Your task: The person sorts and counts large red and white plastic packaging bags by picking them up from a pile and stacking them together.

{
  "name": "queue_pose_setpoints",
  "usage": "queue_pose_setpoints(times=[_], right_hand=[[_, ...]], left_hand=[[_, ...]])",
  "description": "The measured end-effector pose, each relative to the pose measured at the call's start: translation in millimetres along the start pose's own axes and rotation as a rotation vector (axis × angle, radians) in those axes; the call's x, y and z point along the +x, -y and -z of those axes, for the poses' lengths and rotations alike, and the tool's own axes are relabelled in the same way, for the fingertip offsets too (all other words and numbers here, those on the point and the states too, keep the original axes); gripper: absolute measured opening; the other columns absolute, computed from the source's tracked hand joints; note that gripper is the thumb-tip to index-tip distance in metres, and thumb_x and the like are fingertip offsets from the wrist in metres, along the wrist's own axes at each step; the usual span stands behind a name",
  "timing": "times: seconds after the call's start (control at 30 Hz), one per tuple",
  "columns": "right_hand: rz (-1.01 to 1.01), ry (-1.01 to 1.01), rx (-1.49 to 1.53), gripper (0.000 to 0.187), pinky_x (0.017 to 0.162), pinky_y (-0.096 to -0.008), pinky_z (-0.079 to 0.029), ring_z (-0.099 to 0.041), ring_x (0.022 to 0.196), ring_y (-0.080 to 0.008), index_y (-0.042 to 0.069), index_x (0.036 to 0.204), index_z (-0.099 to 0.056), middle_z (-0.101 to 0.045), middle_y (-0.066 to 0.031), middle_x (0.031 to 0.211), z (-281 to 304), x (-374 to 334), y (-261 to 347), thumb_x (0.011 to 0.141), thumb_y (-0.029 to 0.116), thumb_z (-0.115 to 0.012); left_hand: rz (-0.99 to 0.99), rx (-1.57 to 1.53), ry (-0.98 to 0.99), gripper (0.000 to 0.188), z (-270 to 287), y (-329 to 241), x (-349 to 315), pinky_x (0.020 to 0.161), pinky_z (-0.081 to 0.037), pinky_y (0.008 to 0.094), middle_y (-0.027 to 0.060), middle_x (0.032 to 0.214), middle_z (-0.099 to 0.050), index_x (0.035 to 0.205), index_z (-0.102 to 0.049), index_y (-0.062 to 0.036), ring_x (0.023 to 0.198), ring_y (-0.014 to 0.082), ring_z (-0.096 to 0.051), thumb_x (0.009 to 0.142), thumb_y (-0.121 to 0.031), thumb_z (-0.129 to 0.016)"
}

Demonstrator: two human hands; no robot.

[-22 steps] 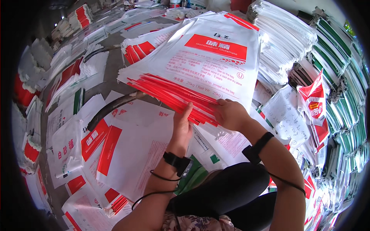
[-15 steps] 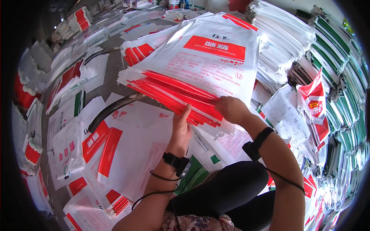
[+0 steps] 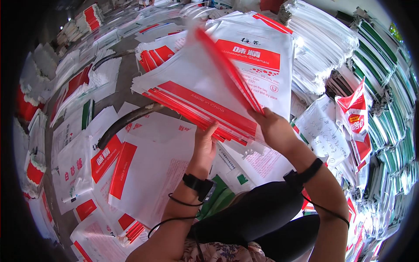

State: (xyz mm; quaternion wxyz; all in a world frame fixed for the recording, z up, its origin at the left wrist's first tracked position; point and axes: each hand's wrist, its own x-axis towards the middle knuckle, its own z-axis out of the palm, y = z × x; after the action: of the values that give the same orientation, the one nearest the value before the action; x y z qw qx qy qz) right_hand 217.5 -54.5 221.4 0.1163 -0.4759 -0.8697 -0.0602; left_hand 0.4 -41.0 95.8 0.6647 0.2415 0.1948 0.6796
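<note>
A stack of flat white-and-red woven bags (image 3: 187,102) lies in front of me, its red edges fanned toward me. My left hand (image 3: 204,145) grips the near edge of this stack, thumb on top; its other fingers are mostly hidden. Higher and to the right, my right hand (image 3: 276,131) is closed on the red end of one bag (image 3: 233,72). That lifted end stands up at a slant over the stack, and its far tip is smeared by motion. Below the lifted bag, another bag's red band shows flat on top of the stack.
Tall piles of white bags (image 3: 323,39) and green-edged bags (image 3: 371,52) stand along the right. Loose bags (image 3: 152,161) cover the floor at left, beside a dark curved bar (image 3: 126,124). A handwritten sheet (image 3: 325,131) lies at right. Cables hang from both wrists.
My right hand has moved slightly right and up, raising the end of a bag off the stack. The red band beneath is now uncovered. My left hand stays at the stack's edge.
</note>
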Motion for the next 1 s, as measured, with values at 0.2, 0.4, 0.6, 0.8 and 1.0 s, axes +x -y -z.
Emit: queue_pose_setpoints(times=[0.2,0.4,0.6,0.8,1.0], right_hand=[[0.021,0.067,0.143,0.054,0.081,-0.0451,-0.055,-0.068,0.094,-0.0360,0.011,0.129,-0.064,-0.066,-0.0177,0.111,-24,20,21,0.091,0.050,-0.065],[-0.090,0.104,0.179,0.042,0.084,-0.0450,-0.055,-0.067,0.101,-0.0351,0.014,0.130,-0.064,-0.067,-0.0160,0.115,-50,52,17,0.088,0.024,-0.066],[0.137,-0.396,0.018,0.034,0.086,-0.0433,-0.055,-0.066,0.098,-0.0375,0.009,0.121,-0.069,-0.069,-0.0181,0.113,33,69,-65,0.089,0.003,-0.058],[0.071,-0.487,-0.084,0.071,0.066,-0.0439,-0.056,-0.067,0.076,-0.0349,0.033,0.146,-0.052,-0.067,-0.0155,0.096,106,22,-17,0.087,-0.006,-0.058],[0.066,-0.113,-0.188,0.066,0.079,-0.0382,-0.058,-0.068,0.095,-0.0287,0.027,0.138,-0.061,-0.065,-0.0088,0.116,58,-17,-12,0.079,-0.003,-0.059]], left_hand=[[0.009,0.026,-0.048,0.060,-8,-3,-2,0.101,-0.052,0.0348,0.0091,0.128,-0.061,0.138,-0.049,-0.0061,0.118,0.0197,-0.060,0.088,-0.018,-0.079],[0.018,0.027,-0.086,0.055,-10,-4,-3,0.100,-0.052,0.0343,0.0077,0.126,-0.063,0.136,-0.053,-0.0051,0.116,0.0193,-0.061,0.088,-0.015,-0.079],[0.045,0.005,-0.090,0.058,-3,1,-1,0.102,-0.050,0.0346,0.0075,0.122,-0.063,0.135,-0.050,-0.0055,0.116,0.0198,-0.061,0.087,-0.017,-0.081],[0.028,-0.018,-0.084,0.058,-1,2,0,0.101,-0.050,0.0342,0.0058,0.122,-0.062,0.134,-0.050,-0.0054,0.115,0.0183,-0.061,0.087,-0.018,-0.081],[0.067,-0.060,-0.049,0.064,-1,3,-2,0.101,-0.052,0.0356,0.0064,0.125,-0.061,0.138,-0.048,-0.0062,0.117,0.0186,-0.060,0.086,-0.023,-0.082]])
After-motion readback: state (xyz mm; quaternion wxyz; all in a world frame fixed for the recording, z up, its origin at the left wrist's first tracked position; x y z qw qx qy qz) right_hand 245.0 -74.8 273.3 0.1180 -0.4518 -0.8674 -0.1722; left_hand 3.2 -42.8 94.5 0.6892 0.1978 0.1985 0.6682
